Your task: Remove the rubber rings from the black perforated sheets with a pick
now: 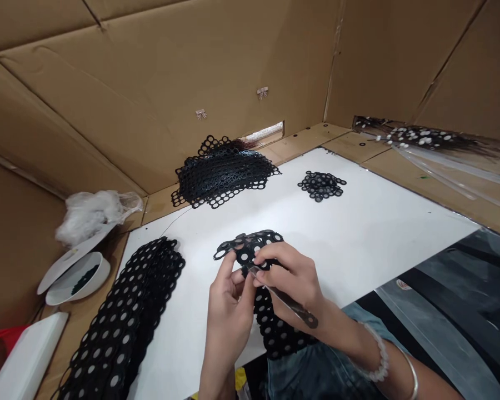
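Note:
Above the white board, my left hand (232, 303) pinches the edge of a black strip (270, 330) made of linked rings with pale round centres. The strip hangs over the board's front edge toward my lap. My right hand (294, 278) grips a pair of metal tweezers (294, 307), their tips meeting the strip close to my left fingertips. Fingers hide the exact spot where the tips touch. Farther off on the board lies a small heap of loose black rings (321, 185).
A long stack of similar black strips (116, 316) lies at left. Black ring mesh (229, 175) is piled at the back. A white bowl (95, 280) with black pieces and a plastic bag (94, 214) stand far left. White-tipped dark stems (425, 136) lie right; cardboard walls (216, 66) surround everything.

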A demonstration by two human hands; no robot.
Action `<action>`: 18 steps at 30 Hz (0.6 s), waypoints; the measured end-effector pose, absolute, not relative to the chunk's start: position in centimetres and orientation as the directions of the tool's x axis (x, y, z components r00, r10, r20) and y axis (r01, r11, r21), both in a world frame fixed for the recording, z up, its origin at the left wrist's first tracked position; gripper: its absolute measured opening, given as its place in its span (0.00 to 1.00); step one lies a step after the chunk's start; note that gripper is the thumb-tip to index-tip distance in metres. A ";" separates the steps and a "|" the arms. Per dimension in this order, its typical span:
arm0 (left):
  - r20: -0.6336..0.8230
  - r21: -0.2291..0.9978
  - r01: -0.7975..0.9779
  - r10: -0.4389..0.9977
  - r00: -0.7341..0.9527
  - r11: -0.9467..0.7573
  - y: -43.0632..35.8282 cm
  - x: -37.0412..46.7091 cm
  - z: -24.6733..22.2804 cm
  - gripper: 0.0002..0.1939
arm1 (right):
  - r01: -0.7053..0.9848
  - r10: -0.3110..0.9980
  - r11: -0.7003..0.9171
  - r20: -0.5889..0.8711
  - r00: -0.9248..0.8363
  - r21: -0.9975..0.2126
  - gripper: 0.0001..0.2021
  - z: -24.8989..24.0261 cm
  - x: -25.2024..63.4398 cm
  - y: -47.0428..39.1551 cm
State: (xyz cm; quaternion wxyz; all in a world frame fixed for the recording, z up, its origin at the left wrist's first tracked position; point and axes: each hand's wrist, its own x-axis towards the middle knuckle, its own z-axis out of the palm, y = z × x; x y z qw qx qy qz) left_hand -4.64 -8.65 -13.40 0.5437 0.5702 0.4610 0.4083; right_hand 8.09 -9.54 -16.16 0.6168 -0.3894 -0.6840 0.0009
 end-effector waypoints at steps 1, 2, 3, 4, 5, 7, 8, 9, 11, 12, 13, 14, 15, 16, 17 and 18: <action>-0.024 0.991 0.131 0.970 0.242 -0.009 -8.8 -4.7 -13.5 0.17 | 0.544 0.528 0.694 0.847 0.060 -0.472 0.09 -16.3 8.0 -9.5; -0.020 0.985 0.173 0.968 0.251 -0.024 -9.1 -4.7 -13.6 0.17 | 0.555 0.524 0.690 0.849 0.060 -0.465 0.09 -16.5 7.9 -9.4; -0.022 0.979 0.202 0.964 0.264 -0.033 -9.2 -4.7 -13.7 0.18 | 0.561 0.524 0.685 0.850 0.063 -0.464 0.09 -16.5 7.9 -9.3; -0.025 0.976 0.216 0.962 0.271 -0.036 -9.4 -4.6 -13.8 0.19 | 0.564 0.522 0.683 0.850 0.068 -0.464 0.09 -16.5 7.9 -9.3; -0.029 0.975 0.220 0.961 0.274 -0.033 -9.5 -4.6 -13.8 0.20 | 0.562 0.518 0.684 0.852 0.074 -0.464 0.09 -16.4 7.9 -9.3; -0.023 0.979 0.202 0.964 0.264 -0.032 -9.5 -4.5 -13.8 0.23 | 0.523 0.507 0.711 0.858 0.083 -0.471 0.08 -16.1 8.1 -9.3; -0.021 0.981 0.190 0.966 0.258 -0.029 -9.5 -4.4 -13.8 0.24 | 0.478 0.516 0.727 0.851 0.093 -0.493 0.08 -15.9 8.3 -9.3; -0.027 0.983 0.180 0.967 0.252 -0.019 -9.3 -4.4 -13.7 0.24 | 0.422 0.534 0.737 0.838 0.115 -0.527 0.09 -15.7 8.6 -9.4; -0.055 0.988 0.154 0.964 0.259 0.015 -9.1 -4.5 -13.6 0.22 | 0.305 0.576 0.734 0.794 0.194 -0.607 0.10 -15.2 9.1 -9.6; -0.064 0.991 0.130 0.963 0.263 0.031 -9.0 -4.6 -13.6 0.21 | 0.272 0.590 0.729 0.778 0.217 -0.629 0.11 -14.9 9.3 -9.7; -0.066 0.995 0.095 0.962 0.263 0.042 -8.8 -4.7 -13.5 0.21 | 0.269 0.590 0.730 0.778 0.216 -0.629 0.11 -14.6 9.5 -9.8; -0.058 0.998 0.051 0.967 0.248 0.046 -8.7 -4.9 -13.5 0.20 | 0.293 0.578 0.738 0.793 0.190 -0.608 0.11 -14.4 9.7 -10.0; -0.045 0.999 0.001 0.976 0.215 0.045 -8.7 -5.1 -13.5 0.21 | 0.322 0.561 0.751 0.814 0.151 -0.577 0.10 -14.2 9.8 -10.2; -0.034 0.998 -0.049 0.984 0.173 0.043 -8.7 -5.3 -13.4 0.22 | 0.345 0.547 0.760 0.829 0.117 -0.551 0.10 -14.1 9.8 -10.3; -0.028 0.995 -0.095 0.992 0.126 0.041 -8.7 -5.5 -13.4 0.22 | 0.359 0.539 0.764 0.837 0.101 -0.535 0.10 -14.1 9.7 -10.5; -0.028 0.991 -0.131 0.996 0.084 0.039 -8.7 -5.6 -13.4 0.23 | 0.367 0.533 0.763 0.839 0.109 -0.532 0.10 -14.2 9.6 -10.6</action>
